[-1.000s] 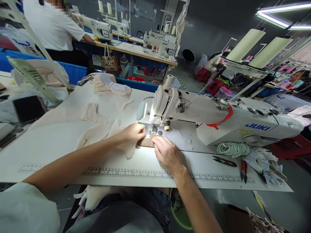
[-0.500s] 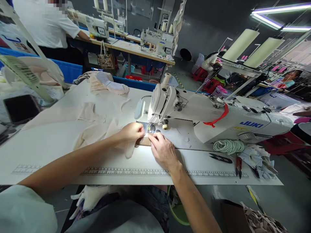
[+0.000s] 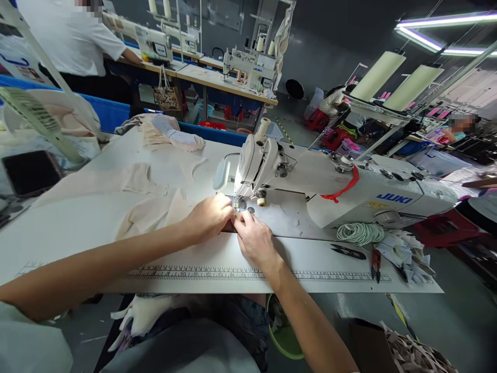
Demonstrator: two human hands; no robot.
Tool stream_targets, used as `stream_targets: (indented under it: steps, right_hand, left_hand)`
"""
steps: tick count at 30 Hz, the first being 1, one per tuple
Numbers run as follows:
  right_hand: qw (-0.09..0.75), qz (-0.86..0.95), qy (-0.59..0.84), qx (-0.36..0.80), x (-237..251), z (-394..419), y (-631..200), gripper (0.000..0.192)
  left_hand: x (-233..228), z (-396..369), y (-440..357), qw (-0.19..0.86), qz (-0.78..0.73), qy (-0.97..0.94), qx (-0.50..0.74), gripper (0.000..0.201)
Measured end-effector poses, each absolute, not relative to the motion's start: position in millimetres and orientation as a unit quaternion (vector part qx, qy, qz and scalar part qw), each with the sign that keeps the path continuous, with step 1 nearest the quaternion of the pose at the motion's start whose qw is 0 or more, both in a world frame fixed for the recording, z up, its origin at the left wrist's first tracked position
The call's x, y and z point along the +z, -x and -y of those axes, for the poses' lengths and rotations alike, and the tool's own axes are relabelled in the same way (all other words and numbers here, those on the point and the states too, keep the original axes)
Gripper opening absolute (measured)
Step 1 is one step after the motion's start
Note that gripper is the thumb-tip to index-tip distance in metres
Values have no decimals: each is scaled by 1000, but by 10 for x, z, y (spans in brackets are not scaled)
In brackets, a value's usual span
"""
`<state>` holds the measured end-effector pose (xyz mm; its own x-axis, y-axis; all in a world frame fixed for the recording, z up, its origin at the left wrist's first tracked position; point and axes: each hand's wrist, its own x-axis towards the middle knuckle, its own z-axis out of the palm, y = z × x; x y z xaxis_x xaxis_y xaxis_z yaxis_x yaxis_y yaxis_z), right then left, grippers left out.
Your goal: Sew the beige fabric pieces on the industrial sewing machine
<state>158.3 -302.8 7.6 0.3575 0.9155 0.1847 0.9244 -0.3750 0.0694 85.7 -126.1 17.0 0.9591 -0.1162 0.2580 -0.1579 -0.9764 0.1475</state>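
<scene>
**Both hands meet at the needle of the sewing machine**

The left hand point(image 3: 209, 217) and the right hand point(image 3: 252, 239) come together on the tabletop point(image 3: 77, 233), right in front of the head of the white sewing machine point(image 3: 310, 191), about midway along the table and well back from its near edge with the printed ruler point(image 3: 202, 273). Between their fingertips lies a small brownish piece point(image 3: 230, 226), mostly covered; only a dark sliver shows, and it may be card or fabric, the view is too poor to tell. Both hands are curled, fingers pressed down and pinched on that piece, the left from the left side, the right from the near right. The piece lies directly ahead of the knuckles, touching the needle plate point(image 3: 241, 204), its long axis seemingly running left to right along the machine's front. The left hand's fingertips sit nearer to the needle than the right's.

Pale beige fabric pieces point(image 3: 151, 212) spread towards the tabletop's left end. Near the right corner lie a coil of pale cord point(image 3: 360, 233), black snips point(image 3: 348, 252) and red-handled pliers point(image 3: 376, 259).
</scene>
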Motion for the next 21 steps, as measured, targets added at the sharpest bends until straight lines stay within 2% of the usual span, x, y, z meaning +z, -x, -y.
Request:
stream_targets:
  steps: [2, 7, 21]
  right_hand:
    - [19, 555, 827, -88, 83, 3022, -1576, 34]
    - [28, 545, 835, -78, 96, 3018, -1555, 39]
    - [118, 451, 878, -104, -17, 3147, -1861, 48]
  left_hand:
    - [62, 1305, -761, 91, 131, -974, 163, 27]
    - [-145, 1361, -619, 58, 147, -965, 209, 26]
    - [-211, 1311, -900, 48, 109, -978, 174, 26]
